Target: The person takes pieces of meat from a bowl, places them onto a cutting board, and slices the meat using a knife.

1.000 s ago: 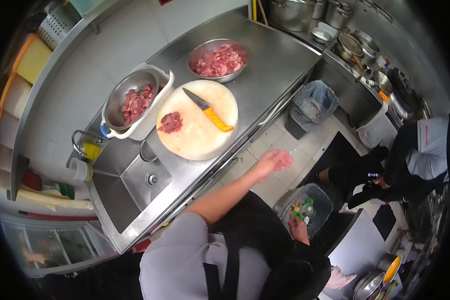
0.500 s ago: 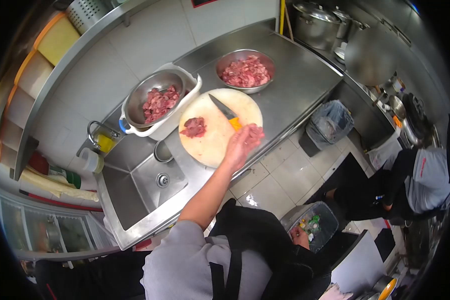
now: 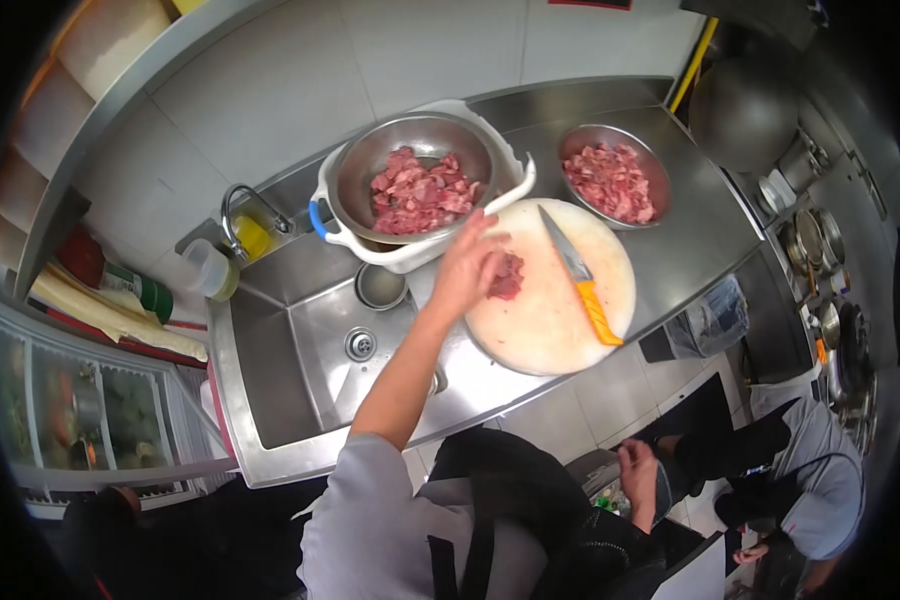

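Observation:
My left hand [image 3: 467, 265] is over the left side of a round white cutting board [image 3: 550, 345], fingers spread, between a piece of raw meat [image 3: 508, 276] and the rim of a steel bowl [image 3: 345, 185]. It partly hides the meat. Inside that bowl is a heap of cut meat [image 3: 420, 192]; it rests in a white plastic basin [image 3: 400, 258]. A knife with an orange handle [image 3: 597, 312] lies on the board, untouched. Low at the right, my right hand [image 3: 640, 478] is raised above a waste bin [image 3: 610, 490], fingers loosely bent and apart, with nothing visible in them.
A second steel bowl of meat [image 3: 618, 180] stands behind the board. To the left are the sink [image 3: 290, 350], a small metal pot [image 3: 381, 286] and a tap [image 3: 232, 215]. A lined bin [image 3: 715, 318] stands below the counter; a co-worker [image 3: 820, 480] is at the right.
My left hand has moved left from beside the knife handle to the meat near the bowl. My right hand has lifted out of the bin. The view has shifted.

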`<act>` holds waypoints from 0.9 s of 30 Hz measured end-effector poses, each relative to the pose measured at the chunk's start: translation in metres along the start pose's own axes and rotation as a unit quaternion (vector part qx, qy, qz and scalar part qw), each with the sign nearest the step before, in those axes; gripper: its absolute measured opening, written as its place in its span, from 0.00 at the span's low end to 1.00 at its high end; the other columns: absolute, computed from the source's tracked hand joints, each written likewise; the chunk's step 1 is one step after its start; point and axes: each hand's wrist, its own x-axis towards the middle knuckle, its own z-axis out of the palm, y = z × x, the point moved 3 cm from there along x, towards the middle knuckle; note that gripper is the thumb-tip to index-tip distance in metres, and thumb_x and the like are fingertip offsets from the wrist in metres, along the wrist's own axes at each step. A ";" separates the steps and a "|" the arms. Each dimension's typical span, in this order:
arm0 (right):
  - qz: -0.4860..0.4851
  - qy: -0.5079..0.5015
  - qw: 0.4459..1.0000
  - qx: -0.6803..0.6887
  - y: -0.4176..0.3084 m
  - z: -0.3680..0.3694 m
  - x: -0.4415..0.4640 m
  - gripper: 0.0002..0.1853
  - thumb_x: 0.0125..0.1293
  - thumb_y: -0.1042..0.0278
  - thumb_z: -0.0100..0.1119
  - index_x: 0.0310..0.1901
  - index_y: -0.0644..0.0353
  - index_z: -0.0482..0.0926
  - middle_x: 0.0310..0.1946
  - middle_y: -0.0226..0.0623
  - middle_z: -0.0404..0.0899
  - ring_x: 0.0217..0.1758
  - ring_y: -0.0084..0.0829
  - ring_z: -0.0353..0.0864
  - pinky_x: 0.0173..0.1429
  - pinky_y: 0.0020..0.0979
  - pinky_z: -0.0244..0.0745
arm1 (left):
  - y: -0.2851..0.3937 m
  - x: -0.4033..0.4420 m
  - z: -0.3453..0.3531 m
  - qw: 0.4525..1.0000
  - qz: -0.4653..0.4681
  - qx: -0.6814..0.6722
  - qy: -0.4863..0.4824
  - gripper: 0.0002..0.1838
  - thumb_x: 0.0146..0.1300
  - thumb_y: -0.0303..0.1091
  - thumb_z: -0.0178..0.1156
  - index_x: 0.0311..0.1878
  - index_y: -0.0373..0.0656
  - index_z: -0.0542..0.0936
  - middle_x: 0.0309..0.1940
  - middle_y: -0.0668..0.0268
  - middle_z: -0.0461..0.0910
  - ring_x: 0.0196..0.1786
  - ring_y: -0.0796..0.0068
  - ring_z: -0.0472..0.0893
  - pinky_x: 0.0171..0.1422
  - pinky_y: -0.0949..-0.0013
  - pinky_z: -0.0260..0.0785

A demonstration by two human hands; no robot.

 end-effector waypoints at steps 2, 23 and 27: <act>-0.052 0.032 0.998 -0.010 -0.056 -0.019 0.033 0.09 0.73 0.73 0.69 0.50 0.67 0.86 0.44 0.54 0.87 0.44 0.51 0.90 0.51 0.45 0.84 | -0.046 0.032 -0.034 0.991 -0.108 -0.056 0.064 0.10 0.71 0.27 0.67 0.53 0.41 0.88 0.61 0.51 0.86 0.67 0.46 0.84 0.68 0.49 0.77; -0.172 0.058 0.962 -0.206 -0.199 0.051 0.204 0.33 0.67 0.72 0.66 0.75 0.56 0.72 0.68 0.51 0.77 0.72 0.54 0.77 0.70 0.52 0.77 | -0.238 0.158 -0.033 0.913 -0.297 -0.275 -0.055 0.14 0.81 0.39 0.64 0.53 0.36 0.88 0.42 0.60 0.91 0.41 0.76 0.86 0.48 0.67 0.79; -0.084 -0.017 0.983 -0.165 -0.209 0.051 0.208 0.36 0.64 0.74 0.62 0.76 0.55 0.69 0.63 0.55 0.80 0.62 0.63 0.83 0.64 0.58 0.81 | -0.182 0.172 -0.065 0.869 -0.287 -0.401 -0.042 0.11 0.79 0.27 0.65 0.59 0.36 0.82 0.44 0.63 0.89 0.34 0.79 0.84 0.37 0.72 0.76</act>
